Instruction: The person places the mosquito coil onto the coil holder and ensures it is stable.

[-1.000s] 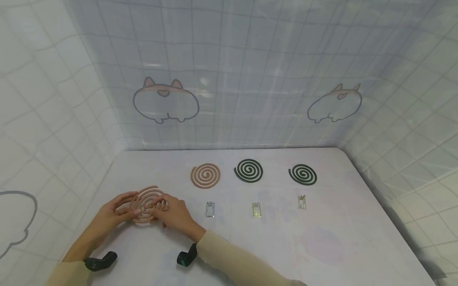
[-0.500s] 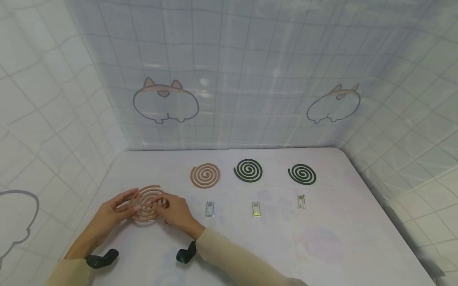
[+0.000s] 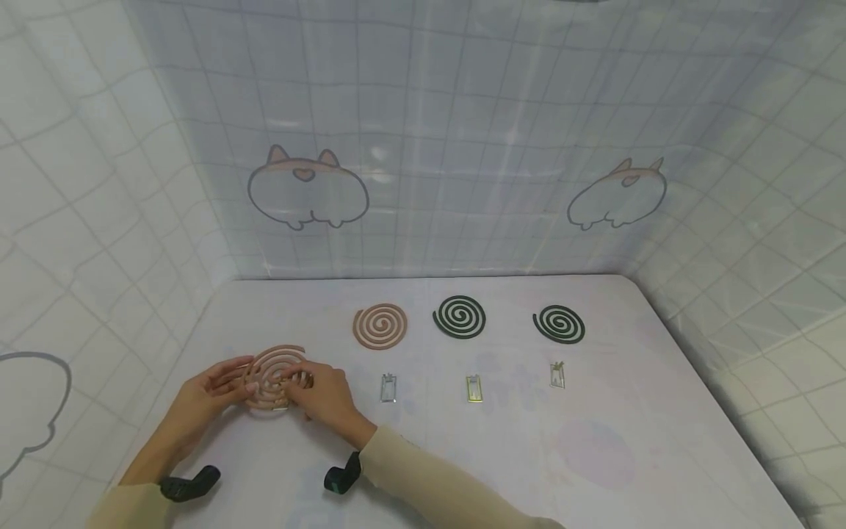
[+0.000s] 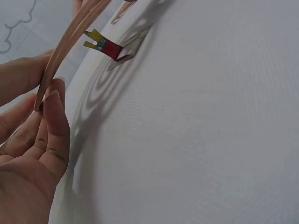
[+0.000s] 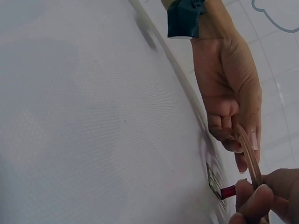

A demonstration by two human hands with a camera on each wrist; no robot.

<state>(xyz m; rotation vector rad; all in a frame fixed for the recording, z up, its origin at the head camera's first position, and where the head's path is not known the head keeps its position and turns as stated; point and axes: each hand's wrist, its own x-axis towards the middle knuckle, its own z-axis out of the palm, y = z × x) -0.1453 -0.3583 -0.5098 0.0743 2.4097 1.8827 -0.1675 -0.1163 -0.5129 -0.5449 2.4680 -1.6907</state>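
A brown mosquito coil (image 3: 269, 364) is held between both hands at the left of the table. My left hand (image 3: 210, 391) pinches its left edge between thumb and fingers, while my right hand (image 3: 325, 395) pinches it near the middle on the right. In the left wrist view the coil (image 4: 60, 55) looks raised and bowed above the table. Under it stands a small metal coil stand (image 4: 135, 45) with a forked upright prong, red and yellow in colour. Whether the prong touches the coil I cannot tell. The right wrist view shows the stand (image 5: 214, 184) close to my right fingertips (image 5: 256, 203).
Another brown coil (image 3: 380, 326) and two dark green coils (image 3: 459, 317) lie flat along the back of the white table (image 3: 502, 455). In front of them lie a silver stand (image 3: 388, 389), a gold stand (image 3: 474, 389) and a pale stand (image 3: 557, 375). Patterned sheets hang around the table.
The held coil has shifted slightly right, its outer end moving rightward. A bit of gold metal now shows below its front edge. Both hands keep their pinch, with only slight movement.
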